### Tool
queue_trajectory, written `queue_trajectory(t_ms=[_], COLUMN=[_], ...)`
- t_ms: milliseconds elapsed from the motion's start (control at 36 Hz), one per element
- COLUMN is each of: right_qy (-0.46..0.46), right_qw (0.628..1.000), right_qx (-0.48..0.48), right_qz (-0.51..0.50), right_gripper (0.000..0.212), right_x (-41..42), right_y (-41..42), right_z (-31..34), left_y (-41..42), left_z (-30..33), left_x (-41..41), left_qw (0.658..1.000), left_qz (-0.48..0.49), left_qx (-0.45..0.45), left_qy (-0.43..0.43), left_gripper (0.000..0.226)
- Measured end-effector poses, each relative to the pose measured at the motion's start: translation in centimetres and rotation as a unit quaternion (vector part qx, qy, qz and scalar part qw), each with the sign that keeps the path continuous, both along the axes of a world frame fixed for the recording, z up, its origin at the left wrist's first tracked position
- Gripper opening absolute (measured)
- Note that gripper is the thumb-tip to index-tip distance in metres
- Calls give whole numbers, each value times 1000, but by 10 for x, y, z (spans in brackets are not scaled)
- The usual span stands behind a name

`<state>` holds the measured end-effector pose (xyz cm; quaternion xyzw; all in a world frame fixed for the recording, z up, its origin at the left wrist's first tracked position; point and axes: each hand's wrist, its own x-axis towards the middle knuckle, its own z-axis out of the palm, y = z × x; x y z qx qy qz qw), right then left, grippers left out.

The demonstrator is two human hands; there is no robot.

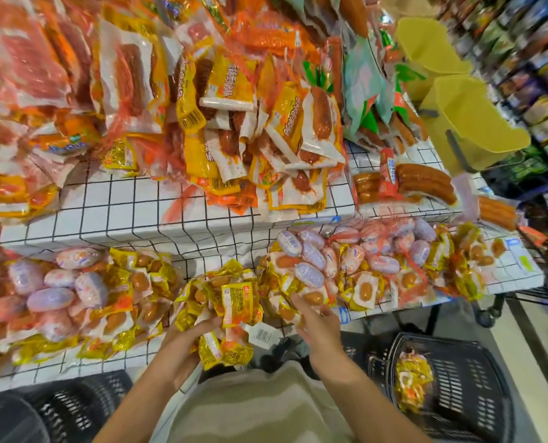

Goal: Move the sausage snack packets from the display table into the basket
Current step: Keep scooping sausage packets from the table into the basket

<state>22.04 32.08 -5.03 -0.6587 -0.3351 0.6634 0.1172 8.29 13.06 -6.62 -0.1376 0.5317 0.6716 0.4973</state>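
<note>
Two hands: left hand grips yellow packets; right hand spread, touching packets, holding nothing.
Basket: lower right, nearer right hand.

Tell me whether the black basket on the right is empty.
Not empty: the black basket holds one netted bunch of yellow packets inside.

Left hand gripping yellow sausage packets, right hand touching table pile, basket beside
</note>
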Motion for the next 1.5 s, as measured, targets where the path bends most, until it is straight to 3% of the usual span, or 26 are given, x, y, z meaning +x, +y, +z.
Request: queue_trajectory(t_ms=[83, 111, 167, 278, 361, 500, 639, 694, 917, 1056, 1167, 1222, 1306, 1444, 1500], right_qy=[6, 16, 26, 37, 86, 147, 183, 179, 80, 80, 43, 3, -21, 13, 27], right_qw=[1000, 1000, 999, 997, 987, 966, 920, 910, 909, 899, 898, 890, 891, 911, 917], right_qx=[-11, -13, -19, -38, -47, 8, 93, 111, 151, 136, 174, 199, 200, 183, 184], right_qz=[5, 13, 37, 62, 126, 211, 333, 357, 381, 408, 401, 410, 407, 368, 352], right_gripper=[103, 104, 86, 31, 32, 10, 36, 44, 34, 75, 93, 82, 45, 23, 27], right_x=[-12, -12, -9, -4, -9, -19, -29, -35, -40, -57, -80, -89, -95, -91, -88], right_y=[5, 7, 11, 20, 19, 16, 10, 9, 8, 0, -5, -6, -12, -26, -29], right_z=[3, 3, 4, 16, 36, 72, 84, 76, 16, 13, 12, 10, 5, -5, -5], left_y=[3, 4, 4, 1, -3, -14, -23, -25, -30, -31, -32, -33, -35, -41, -43], left_z=[2, 3, 3, 3, 4, 7, 10, 9, -9, -14, -16, -18, -20, -26, -28], left_x=[4, 5, 6, 7, 8, 8, 7, 7, 12, 10, 6, 5, 4, 1, 0], left_qw=[1000, 1000, 999, 999, 999, 996, 991, 990, 988, 987, 989, 989, 991, 992, 994], left_qz=[9, 10, 17, 34, 42, 88, 131, 141, 154, 158, 147, 144, 133, 118, 106], left_qx=[10, 18, 28, 23, 9, -4, 13, 15, -30, -30, -23, -23, -27, -44, -37], left_qy=[3, 3, 1, 10, 20, 18, 3, 3, 7, -3, 1, 1, -3, 1, 3], left_gripper=[36, 36, 37, 32, 18, 14, 27, 23, 47, 50, 55, 55, 53, 56, 60])
